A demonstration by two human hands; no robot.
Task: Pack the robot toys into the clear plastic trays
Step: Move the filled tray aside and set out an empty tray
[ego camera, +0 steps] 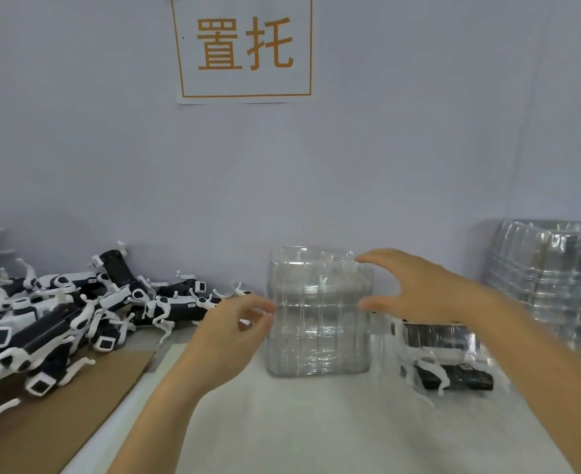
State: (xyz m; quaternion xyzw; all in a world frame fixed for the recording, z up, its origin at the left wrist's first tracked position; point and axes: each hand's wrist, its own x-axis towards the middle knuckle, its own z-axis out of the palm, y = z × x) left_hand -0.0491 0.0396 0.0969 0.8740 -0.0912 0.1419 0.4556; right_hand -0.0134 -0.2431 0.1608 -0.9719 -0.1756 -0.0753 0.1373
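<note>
A stack of clear plastic trays (318,323) stands on the white table surface in the middle. My left hand (229,331) is at its left edge, with thumb and fingers curved and the fingertips touching the side. My right hand (419,285) is at the stack's upper right edge, fingers spread wide around it, thumb near the side. A big pile of black-and-white robot dog toys (53,309) lies on the left. On the right, robot toys (449,371) lie in clear trays, blurred.
A tall stack of filled clear trays (552,275) stands at the far right against the wall. Brown cardboard (77,405) lies under the toy pile at the front left. A paper sign (244,46) with orange characters hangs on the wall above.
</note>
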